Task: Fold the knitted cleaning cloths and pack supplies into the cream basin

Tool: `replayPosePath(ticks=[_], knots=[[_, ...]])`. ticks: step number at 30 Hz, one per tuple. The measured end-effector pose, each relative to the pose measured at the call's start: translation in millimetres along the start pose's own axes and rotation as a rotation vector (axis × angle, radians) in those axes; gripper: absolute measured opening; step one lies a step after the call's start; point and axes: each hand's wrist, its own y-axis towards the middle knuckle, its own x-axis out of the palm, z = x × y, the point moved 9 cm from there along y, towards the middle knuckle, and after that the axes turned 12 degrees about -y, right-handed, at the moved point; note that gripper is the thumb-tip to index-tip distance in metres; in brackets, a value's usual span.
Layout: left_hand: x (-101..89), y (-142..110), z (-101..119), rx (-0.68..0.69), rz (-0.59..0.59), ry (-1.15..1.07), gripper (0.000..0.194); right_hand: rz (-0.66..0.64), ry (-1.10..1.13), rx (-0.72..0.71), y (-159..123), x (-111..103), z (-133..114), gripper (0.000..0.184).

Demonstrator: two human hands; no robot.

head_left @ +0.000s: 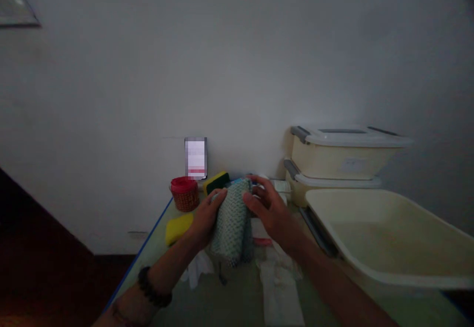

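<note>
A pale green, textured cloth (233, 218) hangs folded between my two hands above the table. My left hand (205, 218) grips its left side, thumb on the near face, a dark beaded bracelet on the wrist. At the upper right edge of the cloth, my right hand (268, 206) pinches it with the thumb in front and fingers curled behind. Below and left of the cloth lies a yellow sponge (178, 229). Behind it rests a yellow and dark green sponge (217, 183). White tissue-like pieces (200, 267) lie beneath my left hand.
A red basket (185, 194) stands at the back left, near a phone (196, 158) leaning on the wall. Two lidded cream boxes (340, 161) are stacked at the back right. An open cream tub (385, 267) occupies the right side. White packets (283, 292) lie in front.
</note>
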Motion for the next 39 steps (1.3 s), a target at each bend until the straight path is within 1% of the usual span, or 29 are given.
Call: replayPosePath(ticks=[1,2,3,4,6,8,9,11,15,17,20,22,25,27,29,32,33,35,37,39], knots=[[-4.2,-5.5,-6.6,-0.018,0.052,0.033,0.038,-0.061,0.074,0.104,-6.7,7.7,20.5,0.046],[-8.1,-10.4,-12.2,-0.031,0.095,0.075,0.037,-0.147,0.148,0.178,-14.7,17.5,37.4,0.043],[-11.2,-14.4,-16.1,-0.035,0.129,0.125,0.037,-0.200,0.241,0.219,-22.3,23.9,50.1,0.041],[-13.1,-17.4,-18.3,-0.027,0.149,0.176,0.036,-0.211,0.328,0.259,-28.5,26.2,61.8,0.043],[-15.5,-21.0,-18.9,0.008,0.179,0.285,0.035,-0.177,0.432,0.360,-37.7,25.1,83.7,0.047],[-16.2,-22.5,-20.4,0.013,0.195,0.352,0.036,-0.132,0.468,0.436,-42.3,20.8,98.3,0.046],[-15.6,-22.7,-23.9,-0.014,0.189,0.338,0.037,-0.111,0.470,0.451,-42.8,17.9,102.3,0.042],[-11.6,-23.5,-35.3,-0.105,0.153,0.219,0.040,-0.061,0.463,0.451,-41.9,10.9,107.0,0.036],[5.2,-29.4,-58.9,-0.291,0.041,-0.122,0.041,0.096,0.497,0.467,-42.5,-3.6,118.6,0.034],[14.0,-34.0,-67.6,-0.370,-0.022,-0.196,0.044,0.146,0.548,0.470,-43.5,-5.4,123.3,0.034],[22.0,-38.7,-73.3,-0.426,-0.089,-0.195,0.047,0.177,0.596,0.491,-44.0,-3.6,128.4,0.035],[21.1,-38.2,-72.3,-0.415,-0.073,-0.168,0.043,0.160,0.627,0.495,-42.7,-0.5,129.6,0.036],[15.6,-34.8,-68.3,-0.378,-0.001,-0.140,0.037,0.066,0.672,0.419,-37.7,5.1,125.1,0.036],[10.5,-32.3,-66.3,-0.356,0.064,-0.135,0.035,-0.003,0.655,0.385,-36.8,8.6,124.8,0.038],[5.6,-30.5,-66.0,-0.345,0.124,-0.135,0.035,-0.037,0.612,0.387,-37.8,10.4,128.5,0.043],[0.2,-29.4,-66.2,-0.336,0.190,-0.135,0.039,-0.023,0.565,0.395,-38.9,9.9,133.8,0.044],[-1.8,-29.2,-64.2,-0.316,0.212,-0.133,0.042,-0.015,0.560,0.390,-38.8,9.7,134.0,0.043],[-7.1,-29.5,-54.7,-0.234,0.270,-0.121,0.051,0.004,0.551,0.363,-38.2,8.9,132.0,0.045],[-10.0,-30.7,-40.3,-0.122,0.300,-0.082,0.061,0.044,0.516,0.324,-38.1,5.5,128.0,0.055],[-9.7,-32.5,-27.5,-0.030,0.292,-0.013,0.066,0.097,0.459,0.288,-39.3,-0.1,122.8,0.070]])
